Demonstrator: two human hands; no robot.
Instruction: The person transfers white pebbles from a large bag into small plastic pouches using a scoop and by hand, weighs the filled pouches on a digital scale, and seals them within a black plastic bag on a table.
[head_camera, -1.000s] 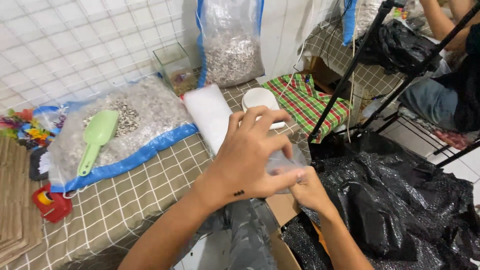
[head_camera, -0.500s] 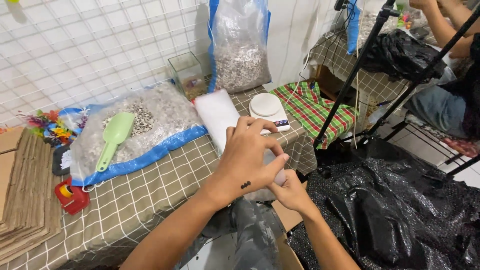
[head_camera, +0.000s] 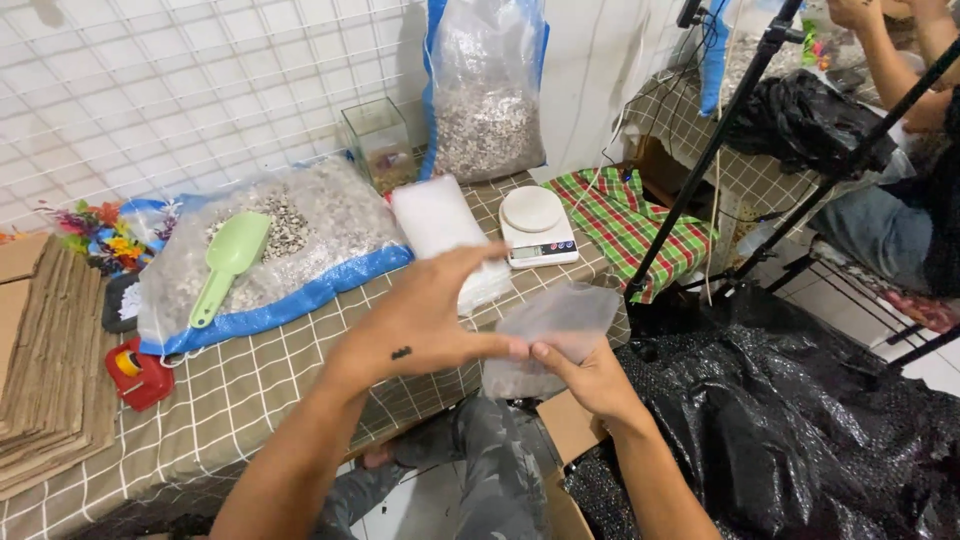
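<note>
Both hands hold a small clear plastic bag (head_camera: 555, 330) in front of the table edge. My left hand (head_camera: 425, 320) pinches its lower left corner between thumb and fingers. My right hand (head_camera: 590, 380) grips the same bag from below, thumb against the left fingertips. The bag looks flat, and I cannot tell what it contains. Behind the hands a white digital scale (head_camera: 535, 225) and a stack of white bags (head_camera: 445, 235) lie on the checked tablecloth (head_camera: 250, 390).
An open sack of small grey pieces (head_camera: 300, 240) holds a green scoop (head_camera: 225, 265). A second upright sack (head_camera: 485, 100), a glass box (head_camera: 378, 140), cardboard sheets (head_camera: 45, 350), a red tape dispenser (head_camera: 135, 370), black plastic sheeting (head_camera: 800, 430), a black stand (head_camera: 710, 160) and another seated person (head_camera: 900, 200) surround me.
My left hand has slid off the top of the bag to its corner, uncovering it. The bag now shows spread between both hands, and the view shifted slightly left.
</note>
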